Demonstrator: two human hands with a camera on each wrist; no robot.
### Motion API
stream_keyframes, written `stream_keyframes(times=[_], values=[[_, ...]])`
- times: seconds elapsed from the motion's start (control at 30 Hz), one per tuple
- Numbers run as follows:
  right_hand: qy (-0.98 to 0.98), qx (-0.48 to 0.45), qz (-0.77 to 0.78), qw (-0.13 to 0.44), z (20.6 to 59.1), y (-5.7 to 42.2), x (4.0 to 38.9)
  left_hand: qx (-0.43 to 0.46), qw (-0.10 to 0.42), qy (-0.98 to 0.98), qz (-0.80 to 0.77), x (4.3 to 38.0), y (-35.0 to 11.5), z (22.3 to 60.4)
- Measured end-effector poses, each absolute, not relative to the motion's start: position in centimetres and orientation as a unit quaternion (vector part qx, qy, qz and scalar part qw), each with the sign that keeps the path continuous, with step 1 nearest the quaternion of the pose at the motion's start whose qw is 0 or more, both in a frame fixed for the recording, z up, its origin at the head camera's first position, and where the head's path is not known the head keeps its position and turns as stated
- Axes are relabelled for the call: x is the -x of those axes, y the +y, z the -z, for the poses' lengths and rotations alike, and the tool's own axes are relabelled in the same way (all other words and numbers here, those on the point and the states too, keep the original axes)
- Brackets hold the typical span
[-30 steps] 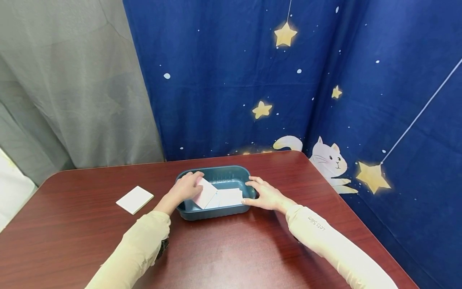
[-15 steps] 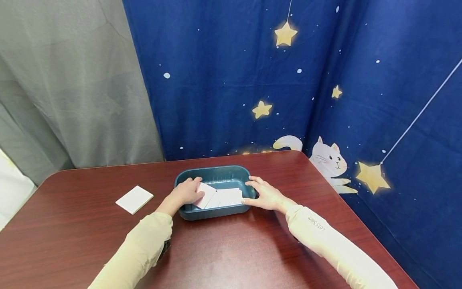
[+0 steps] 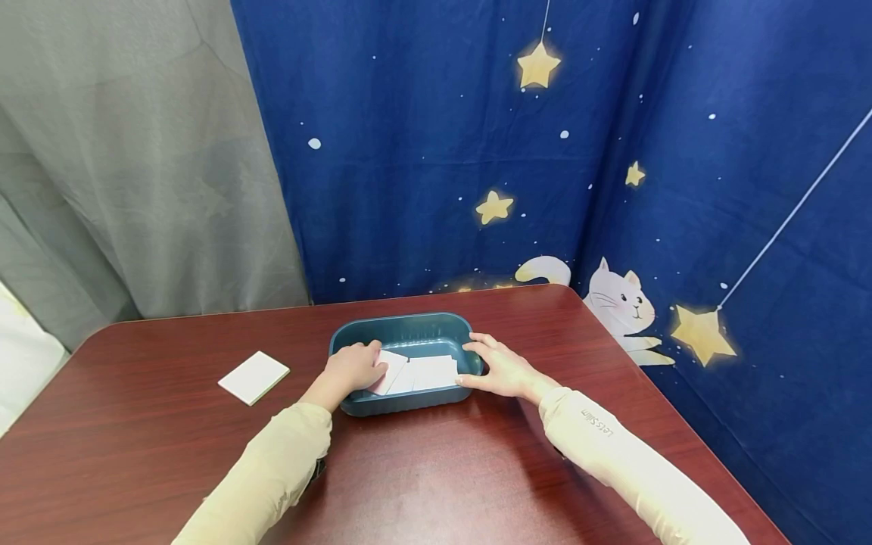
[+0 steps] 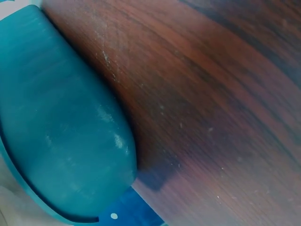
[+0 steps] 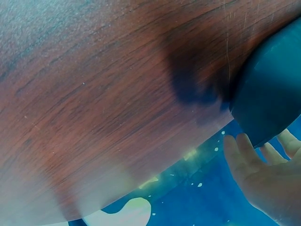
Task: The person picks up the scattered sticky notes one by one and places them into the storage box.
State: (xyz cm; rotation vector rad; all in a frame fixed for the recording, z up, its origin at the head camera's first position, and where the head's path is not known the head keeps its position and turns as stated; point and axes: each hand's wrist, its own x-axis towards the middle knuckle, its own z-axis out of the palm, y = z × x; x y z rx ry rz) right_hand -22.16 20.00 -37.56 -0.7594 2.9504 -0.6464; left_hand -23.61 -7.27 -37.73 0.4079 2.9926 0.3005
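Note:
A teal plastic bin (image 3: 405, 403) stands on the table, with white paper squares (image 3: 436, 371) lying along its near side. My left hand (image 3: 353, 367) reaches into its left end and holds a small stack of square white paper (image 3: 390, 371) by the left edge, thumb on top. That hand's fingertips are partly hidden. My right hand (image 3: 502, 369) rests at the bin's right end, thumb by the near rim and spread fingers at the far side. The right wrist view shows its loosely bent fingers (image 5: 247, 157) beside the bin's wall (image 5: 273, 89).
Another square white paper stack (image 3: 254, 378) lies flat on the reddish-brown table (image 3: 422, 469), left of the bin. Behind the table's back edge hang a grey curtain (image 3: 157, 151) and a blue star-patterned curtain (image 3: 422, 151).
My left hand has moved slightly right and lower into the bin. The paper stack it holds, tilted before, now lies flatter. My right hand and the bin have stayed put.

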Motion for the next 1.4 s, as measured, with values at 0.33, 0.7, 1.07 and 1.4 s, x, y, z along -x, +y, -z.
stream_keyframes(times=[0.33,0.7,1.07,1.4], values=[[0.947,0.244,0.207,0.016,37.8,20.0,22.3,-0.164,-0.031,0.982,-0.086,23.2,-7.7,37.6],[0.949,0.240,0.203,0.015,37.7,20.0,22.3,-0.194,-0.109,0.972,-0.080,22.0,-8.4,34.9],[0.949,0.238,0.206,0.019,37.9,20.0,22.3,-0.201,-0.140,0.965,-0.092,20.8,-10.4,32.8],[0.950,0.238,0.202,0.019,37.9,20.0,22.3,-0.181,-0.137,0.969,-0.094,19.7,-13.4,32.1]])
